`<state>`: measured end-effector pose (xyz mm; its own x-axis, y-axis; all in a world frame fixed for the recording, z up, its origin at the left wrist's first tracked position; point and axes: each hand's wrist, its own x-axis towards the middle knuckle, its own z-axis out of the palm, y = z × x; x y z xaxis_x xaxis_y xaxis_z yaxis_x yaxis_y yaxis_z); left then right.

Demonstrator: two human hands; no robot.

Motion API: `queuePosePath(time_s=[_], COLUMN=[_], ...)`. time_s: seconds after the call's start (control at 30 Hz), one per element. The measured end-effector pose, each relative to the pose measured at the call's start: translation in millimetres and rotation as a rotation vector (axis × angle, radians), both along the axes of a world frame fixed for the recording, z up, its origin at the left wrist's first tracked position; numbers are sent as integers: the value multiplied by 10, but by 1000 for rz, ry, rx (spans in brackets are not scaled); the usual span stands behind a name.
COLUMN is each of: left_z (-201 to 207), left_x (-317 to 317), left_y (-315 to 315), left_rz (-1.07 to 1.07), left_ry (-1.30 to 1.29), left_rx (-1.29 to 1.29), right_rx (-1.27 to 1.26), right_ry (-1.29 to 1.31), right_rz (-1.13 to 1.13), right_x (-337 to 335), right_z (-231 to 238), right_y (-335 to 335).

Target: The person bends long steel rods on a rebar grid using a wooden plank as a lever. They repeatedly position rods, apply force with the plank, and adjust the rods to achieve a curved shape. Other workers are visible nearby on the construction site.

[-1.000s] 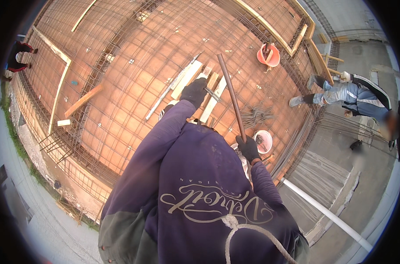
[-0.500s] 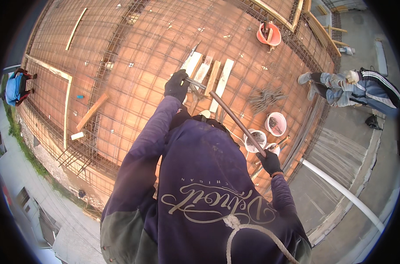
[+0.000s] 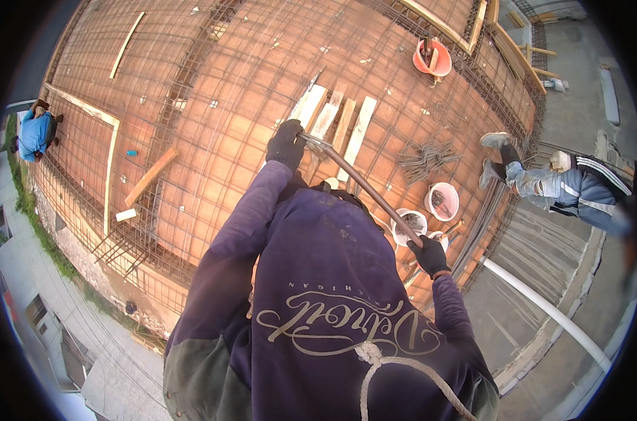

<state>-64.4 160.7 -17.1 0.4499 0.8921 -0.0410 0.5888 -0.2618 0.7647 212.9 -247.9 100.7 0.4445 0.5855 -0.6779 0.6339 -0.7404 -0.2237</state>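
Note:
My right hand [image 3: 431, 258], in a dark glove, is closed around the near end of a long brown metal pipe [image 3: 376, 196]. The pipe slants up and left across the front of my body. My left hand [image 3: 286, 146], also gloved, grips thin metal rods [image 3: 313, 142] where the pipe's far end meets them. Whether the rods enter the pipe or lie against it, I cannot tell. Just beyond my left hand lie several wooden planks [image 3: 357, 137] on the rebar mesh [image 3: 224, 140].
Two pale buckets [image 3: 453, 196] with small metal pieces stand near my right hand, beside a heap of bent rebar [image 3: 428, 161]. An orange bucket [image 3: 443, 64] is farther off. One person [image 3: 578, 188] is at right, another [image 3: 34, 133] at far left. A white pipe [image 3: 543, 309] crosses the concrete.
The brown pipe's far end has come left and up to the rods at my left hand; before, it was apart from them. My right hand has shifted slightly. Both other people have changed posture.

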Motion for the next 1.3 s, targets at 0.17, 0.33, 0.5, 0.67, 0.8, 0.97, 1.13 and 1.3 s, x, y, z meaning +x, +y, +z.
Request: queuePosePath(time_s=[0.17,0.33,0.5,0.67,0.8,0.97,1.13,1.3], left_z=[45,214,314,282,249,177,136,183], left_x=[-75,-12,58,67,74,112,157,176], left_y=[37,37,79,172,176,194,196,195], left_rz=[-13,-39,-150,-135,-128,-135,-115,-101], left_ry=[38,177,307,300,236,133,137,137], left_rx=[-48,-25,-62,-107,-53,1,-10,-8], right_rx=[43,25,82,86,145,168,165,175], right_ry=[48,63,99,141,171,212,253,243], right_rz=[-44,-101,-152,-161,-205,-266,-323,-325], right_x=[-127,-287,-463,-680,-827,-940,-1007,-1105], right_z=[-17,-136,-251,-289,-321,-327,-328,-437], right_y=[-70,-120,-129,-193,-268,-255,-275,-358])
